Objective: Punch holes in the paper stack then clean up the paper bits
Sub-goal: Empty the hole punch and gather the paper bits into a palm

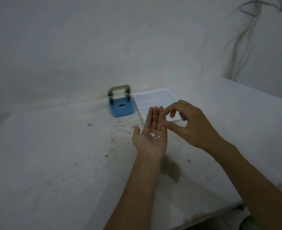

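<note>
The left hand [151, 138] lies palm up above the table [54, 163], flat and spread wide, fingers together and pointing away, thumb out to the side; it grips nothing, but a few white paper bits [155, 136] rest loose in the hollow of the palm, near the base of the fingers. The right hand [185, 125] hangs just beside it, on the right and a little farther off, fingers curled and bent inward toward the left fingers; thumb and forefinger draw near each other in a loose ring, with a gap showing between them; whether a bit sits at the fingertips is too small to tell, so I cannot say if it has hold of anything. Both forearms are bare and reach in from the lower right.

The punch [121, 103] stands at the far edge of the table, near the wall [103, 47]; its base is blue, its handle a dull olive and raised upright. The paper stack [155, 100] lies flat just to the right of the punch, close beside it, printed side up; its near end is partly hidden behind the fingers of both hands.

The table is white and rough, flecked with dark specks, thickest in the stretch between the punch and the left hand; a soft shadow falls on it under the left wrist. Cables [246, 39] hang down the wall at the upper right.
</note>
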